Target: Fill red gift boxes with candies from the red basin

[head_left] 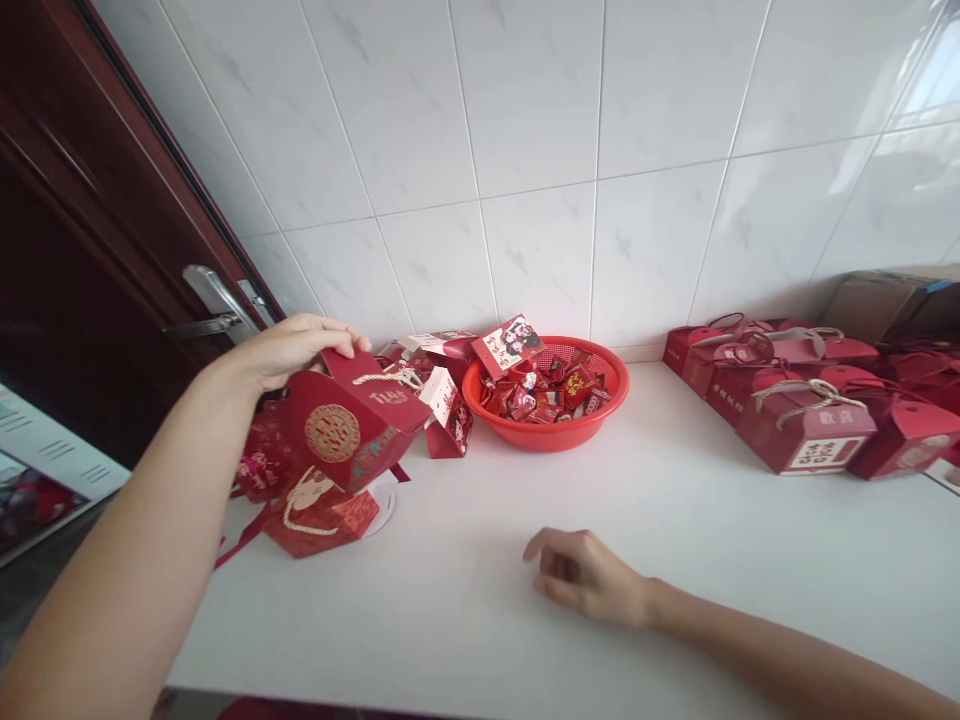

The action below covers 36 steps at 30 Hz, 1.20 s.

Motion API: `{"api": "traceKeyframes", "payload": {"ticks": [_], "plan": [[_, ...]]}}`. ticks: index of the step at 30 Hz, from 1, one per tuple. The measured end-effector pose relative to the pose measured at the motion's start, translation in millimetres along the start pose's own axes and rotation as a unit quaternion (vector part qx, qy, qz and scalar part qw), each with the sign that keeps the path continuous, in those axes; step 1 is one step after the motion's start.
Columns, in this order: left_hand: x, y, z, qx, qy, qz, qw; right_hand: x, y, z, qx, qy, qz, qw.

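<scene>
My left hand (304,345) grips a red gift box (360,418) by its top. This box has a gold round emblem and a cream rope handle, and it is tilted above the pile at the left. Just below it lies an orange-red box (322,530) with a rope handle. Low over the middle of the white table is my right hand (585,575), its fingers loosely bent, thumb and index apart, nothing in them. Beyond it stands a red plastic basket (547,437) of wrapped sweets (544,405), with a small printed box (510,346) resting on its rim.
Several red gift boxes (806,425) stand grouped at the right, with a cardboard box (874,305) behind. A small red-and-white box (450,415) sits left of the basket. The white table (465,610) meets a tiled wall (540,240); a dark door (97,170) is at the left.
</scene>
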<state>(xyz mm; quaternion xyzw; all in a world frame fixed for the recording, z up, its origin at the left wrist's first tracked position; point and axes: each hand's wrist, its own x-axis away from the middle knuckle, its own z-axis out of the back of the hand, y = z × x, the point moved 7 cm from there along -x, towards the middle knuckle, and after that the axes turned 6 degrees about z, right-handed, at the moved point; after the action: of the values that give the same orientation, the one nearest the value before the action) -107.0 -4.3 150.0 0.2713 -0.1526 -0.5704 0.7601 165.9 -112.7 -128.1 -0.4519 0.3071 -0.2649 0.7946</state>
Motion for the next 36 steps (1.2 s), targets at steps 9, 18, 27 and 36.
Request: {"api": "traceKeyframes", "payload": {"ticks": [9,18,27,36], "plan": [[81.5,44.0,-115.3,-0.116,-0.080,-0.213,0.967,-4.1,-3.7,38.1,-0.099,0.132,-0.014,0.986],[129.9,66.4,-204.5,0.032,-0.166,-0.355,0.919,0.8,-1.9,53.7,-0.059,0.193,-0.026,0.979],[116.9,41.6,-221.8,0.131,-0.299,-0.298,0.897,8.5,2.8,76.3,0.062,0.284,-0.051,0.955],[129.6,37.3,-215.8,0.150,-0.339,-0.340,0.864,12.4,-56.1,66.2,0.286,0.222,0.228,0.904]]}}
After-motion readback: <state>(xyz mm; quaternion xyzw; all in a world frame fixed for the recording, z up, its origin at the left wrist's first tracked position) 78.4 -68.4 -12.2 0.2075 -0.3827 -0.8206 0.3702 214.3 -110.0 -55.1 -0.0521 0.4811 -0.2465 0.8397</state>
